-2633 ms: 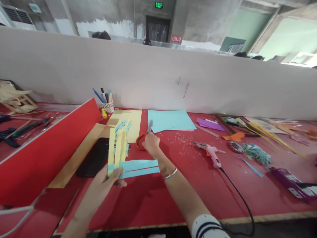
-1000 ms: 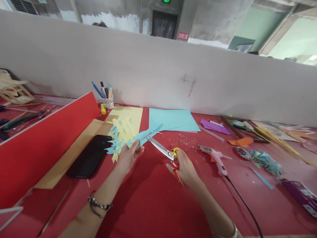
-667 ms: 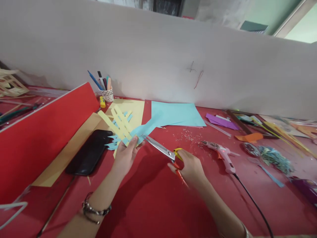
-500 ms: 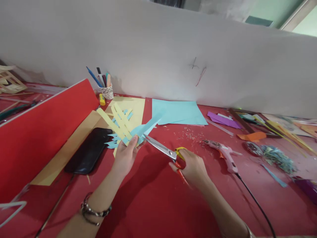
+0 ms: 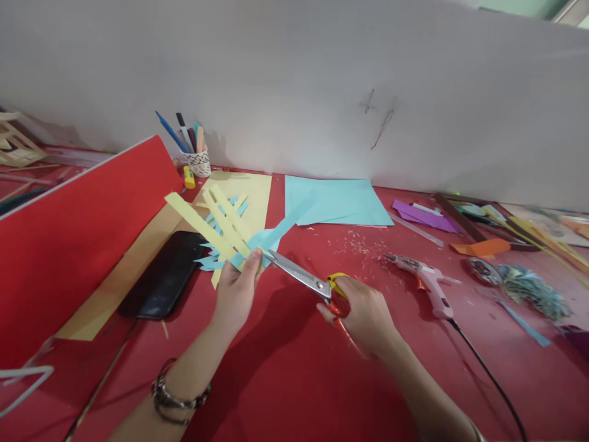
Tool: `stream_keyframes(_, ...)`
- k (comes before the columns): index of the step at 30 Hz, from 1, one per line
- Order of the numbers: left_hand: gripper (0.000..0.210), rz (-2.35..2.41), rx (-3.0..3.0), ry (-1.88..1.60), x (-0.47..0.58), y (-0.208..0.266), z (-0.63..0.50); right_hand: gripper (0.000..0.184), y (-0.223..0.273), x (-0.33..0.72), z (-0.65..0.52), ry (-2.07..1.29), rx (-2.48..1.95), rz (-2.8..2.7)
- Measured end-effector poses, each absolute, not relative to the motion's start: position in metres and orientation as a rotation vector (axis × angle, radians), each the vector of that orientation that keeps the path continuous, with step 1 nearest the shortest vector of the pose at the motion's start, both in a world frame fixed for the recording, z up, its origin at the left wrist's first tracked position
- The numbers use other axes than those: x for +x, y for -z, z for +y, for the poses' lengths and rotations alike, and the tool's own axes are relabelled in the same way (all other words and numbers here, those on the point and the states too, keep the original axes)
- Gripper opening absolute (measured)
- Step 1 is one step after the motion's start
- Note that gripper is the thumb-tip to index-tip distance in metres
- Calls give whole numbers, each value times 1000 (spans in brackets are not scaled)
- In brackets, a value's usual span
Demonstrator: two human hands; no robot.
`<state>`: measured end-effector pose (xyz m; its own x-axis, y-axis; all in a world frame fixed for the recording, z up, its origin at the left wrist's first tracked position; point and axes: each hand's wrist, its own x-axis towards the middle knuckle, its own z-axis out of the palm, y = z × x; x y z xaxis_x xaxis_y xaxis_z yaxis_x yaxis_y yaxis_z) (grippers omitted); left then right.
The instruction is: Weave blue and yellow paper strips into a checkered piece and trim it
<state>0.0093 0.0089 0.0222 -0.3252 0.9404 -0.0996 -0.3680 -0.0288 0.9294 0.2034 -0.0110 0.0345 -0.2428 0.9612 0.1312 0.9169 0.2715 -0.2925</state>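
Observation:
My left hand (image 5: 238, 286) pinches a bundle of woven paper strips (image 5: 223, 224), yellow ones crossing light blue ones. The yellow strips fan up to the left, and one long blue strip sticks out to the upper right. In my right hand (image 5: 365, 312) is a pair of scissors (image 5: 301, 275) with yellow and red handles, gripped by the loops. Its blades look nearly closed, and their tips touch the paper right beside my left thumb. Whether paper lies between the blades is hard to make out.
Behind lie blue paper sheets (image 5: 338, 201) and a yellow sheet (image 5: 255, 184). A black phone (image 5: 161, 276) and a red board (image 5: 87, 239) are on the left, with a pen cup (image 5: 199, 164) beyond. A pink glue gun (image 5: 426, 282) with its cord lies right, near purple paper (image 5: 426, 216).
The view has shifted slightly, so the things on the right appear farther right. Both hands keep their hold, and the scissor blades look about the same.

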Motion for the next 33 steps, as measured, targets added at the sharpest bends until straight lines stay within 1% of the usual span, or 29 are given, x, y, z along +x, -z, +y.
stream_keyframes(6, 29, 1109, 848, -1578, 10, -19, 9, 12, -33, 204, -11, -215, -1704, -2271)
stream_keyframes(12, 29, 1052, 937, -1589, 9, -18, 8, 13, -37, 202, -13, -307, -1741, -2254)
stream_keyframes(18, 25, 968, 938, -1642, 10, -18, 10, 17, -40, 199, -16, -447, -1785, -2233)
stream_keyframes(25, 24, 908, 906, -1664, 12, -18, 11, 20, -41, 198, -18, -448, -1796, -2222)
stream_keyframes(33, 24, 897, 852, -1666, 15, -18, 11, 20, -41, 198, -19, -534, -1774, -2199)
